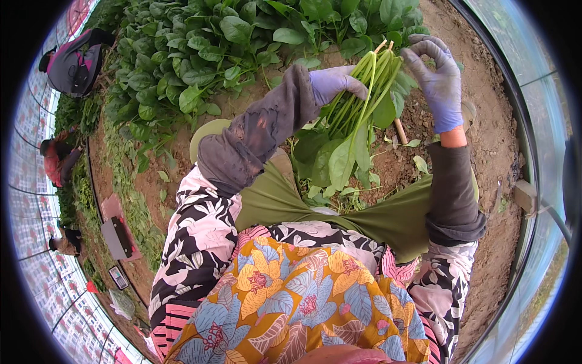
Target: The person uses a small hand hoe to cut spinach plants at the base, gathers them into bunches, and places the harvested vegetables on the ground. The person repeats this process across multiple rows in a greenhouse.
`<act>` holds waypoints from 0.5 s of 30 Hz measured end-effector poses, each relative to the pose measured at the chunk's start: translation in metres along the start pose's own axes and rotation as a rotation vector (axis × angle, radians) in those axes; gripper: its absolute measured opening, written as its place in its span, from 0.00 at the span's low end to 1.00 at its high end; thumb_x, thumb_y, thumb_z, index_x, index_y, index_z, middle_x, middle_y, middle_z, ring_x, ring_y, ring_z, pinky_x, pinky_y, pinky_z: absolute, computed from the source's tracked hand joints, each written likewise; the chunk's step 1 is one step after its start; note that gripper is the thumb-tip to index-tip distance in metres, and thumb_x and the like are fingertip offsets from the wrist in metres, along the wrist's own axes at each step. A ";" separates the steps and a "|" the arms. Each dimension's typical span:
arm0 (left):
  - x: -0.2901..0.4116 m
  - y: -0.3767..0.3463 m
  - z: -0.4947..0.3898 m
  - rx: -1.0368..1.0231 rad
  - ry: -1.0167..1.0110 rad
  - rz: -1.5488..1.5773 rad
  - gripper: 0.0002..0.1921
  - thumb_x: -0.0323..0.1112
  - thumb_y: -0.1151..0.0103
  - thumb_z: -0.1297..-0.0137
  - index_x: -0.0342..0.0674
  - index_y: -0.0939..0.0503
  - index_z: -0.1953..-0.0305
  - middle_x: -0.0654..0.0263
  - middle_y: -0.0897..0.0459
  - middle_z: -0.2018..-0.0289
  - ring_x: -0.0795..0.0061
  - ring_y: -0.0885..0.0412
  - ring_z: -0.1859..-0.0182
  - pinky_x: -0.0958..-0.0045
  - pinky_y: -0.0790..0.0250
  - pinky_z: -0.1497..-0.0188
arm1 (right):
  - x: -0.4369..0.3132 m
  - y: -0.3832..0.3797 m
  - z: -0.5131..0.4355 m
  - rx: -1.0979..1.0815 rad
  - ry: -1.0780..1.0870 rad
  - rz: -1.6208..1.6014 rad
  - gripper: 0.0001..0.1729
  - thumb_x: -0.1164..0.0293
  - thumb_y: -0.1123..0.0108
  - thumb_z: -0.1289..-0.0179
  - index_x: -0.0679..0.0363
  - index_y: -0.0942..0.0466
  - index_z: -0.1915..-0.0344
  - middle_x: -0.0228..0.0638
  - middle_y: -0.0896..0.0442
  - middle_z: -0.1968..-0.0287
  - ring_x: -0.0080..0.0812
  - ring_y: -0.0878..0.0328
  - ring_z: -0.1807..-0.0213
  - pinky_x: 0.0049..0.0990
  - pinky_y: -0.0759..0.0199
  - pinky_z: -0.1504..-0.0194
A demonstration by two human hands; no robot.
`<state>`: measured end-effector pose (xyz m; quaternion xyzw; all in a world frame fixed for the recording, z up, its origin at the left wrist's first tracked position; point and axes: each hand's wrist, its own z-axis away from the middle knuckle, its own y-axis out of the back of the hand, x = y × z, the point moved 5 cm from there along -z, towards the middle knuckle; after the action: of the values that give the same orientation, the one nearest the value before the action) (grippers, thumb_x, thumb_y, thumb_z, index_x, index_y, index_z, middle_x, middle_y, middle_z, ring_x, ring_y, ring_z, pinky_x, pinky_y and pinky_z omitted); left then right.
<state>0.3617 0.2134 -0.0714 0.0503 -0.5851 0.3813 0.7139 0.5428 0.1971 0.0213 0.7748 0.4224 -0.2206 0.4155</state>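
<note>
My left hand [338, 84], in a purple glove, is closed around a bunch of spinach [359, 104]. Its pale cut stem ends point up and away from me, while the broad leaves hang towards my lap. Beside those stem ends is my right hand [432, 77], also gloved, its fingers curled towards the thumb. Whether its fingertips pinch a stem or leaf is too small to tell. Below the bunch a wooden handle [400, 131] sticks out over the soil; the leaves hide its other end.
Dense growing spinach [204, 50] fills the far left and front. Plastic greenhouse sheeting [541, 118] and a dark pipe run along the right. At left are a grey box [116, 237], a plastic bag [122, 304] and several people, one in a dark jacket [75, 63]. Loose leaves lie between my knees.
</note>
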 end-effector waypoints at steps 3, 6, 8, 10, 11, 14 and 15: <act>0.002 -0.002 -0.002 0.012 -0.011 0.008 0.27 0.29 0.39 0.45 0.36 0.30 0.42 0.64 0.20 0.56 0.76 0.20 0.57 0.74 0.26 0.53 | -0.013 -0.013 0.010 -0.037 0.159 0.169 0.13 0.66 0.27 0.51 0.60 0.20 0.68 0.35 0.18 0.57 0.37 0.25 0.51 0.32 0.32 0.47; 0.002 0.000 -0.007 0.004 -0.030 -0.040 0.28 0.28 0.40 0.45 0.37 0.31 0.40 0.64 0.20 0.54 0.76 0.21 0.55 0.74 0.27 0.51 | -0.017 -0.018 0.011 -0.010 0.202 0.239 0.09 0.69 0.31 0.46 0.61 0.20 0.68 0.37 0.19 0.56 0.40 0.24 0.53 0.32 0.31 0.49; -0.001 0.003 -0.010 0.005 -0.045 -0.040 0.29 0.28 0.40 0.45 0.37 0.31 0.40 0.64 0.21 0.53 0.75 0.21 0.54 0.73 0.28 0.50 | -0.016 -0.017 0.009 0.016 0.215 0.249 0.07 0.71 0.34 0.44 0.62 0.21 0.68 0.37 0.19 0.56 0.39 0.24 0.54 0.32 0.30 0.50; -0.003 0.005 -0.012 0.000 -0.059 -0.073 0.29 0.28 0.40 0.45 0.37 0.32 0.39 0.64 0.21 0.53 0.75 0.21 0.54 0.72 0.28 0.49 | -0.013 -0.012 0.006 0.042 0.230 0.242 0.05 0.73 0.36 0.42 0.63 0.21 0.66 0.37 0.19 0.57 0.37 0.24 0.54 0.31 0.30 0.51; -0.005 0.006 -0.013 0.002 -0.048 -0.088 0.29 0.27 0.40 0.45 0.36 0.32 0.39 0.64 0.21 0.53 0.75 0.21 0.54 0.72 0.28 0.49 | -0.007 -0.006 0.004 0.103 0.143 0.161 0.06 0.74 0.37 0.42 0.63 0.21 0.66 0.37 0.19 0.57 0.36 0.24 0.54 0.31 0.30 0.51; -0.004 0.005 -0.012 -0.033 -0.060 -0.093 0.29 0.27 0.39 0.46 0.36 0.31 0.40 0.63 0.21 0.53 0.74 0.22 0.54 0.71 0.28 0.49 | 0.014 0.013 -0.003 0.243 -0.074 -0.037 0.07 0.74 0.37 0.40 0.63 0.21 0.61 0.37 0.20 0.56 0.31 0.25 0.53 0.29 0.31 0.50; -0.003 0.005 -0.011 -0.027 -0.055 -0.077 0.28 0.27 0.39 0.46 0.36 0.31 0.41 0.62 0.21 0.53 0.74 0.22 0.53 0.71 0.28 0.50 | 0.013 0.014 -0.003 0.201 -0.029 0.042 0.08 0.73 0.37 0.40 0.62 0.20 0.60 0.37 0.20 0.56 0.32 0.25 0.53 0.28 0.31 0.49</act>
<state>0.3673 0.2214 -0.0792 0.0737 -0.6072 0.3442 0.7124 0.5617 0.2012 0.0201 0.8179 0.3759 -0.2643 0.3462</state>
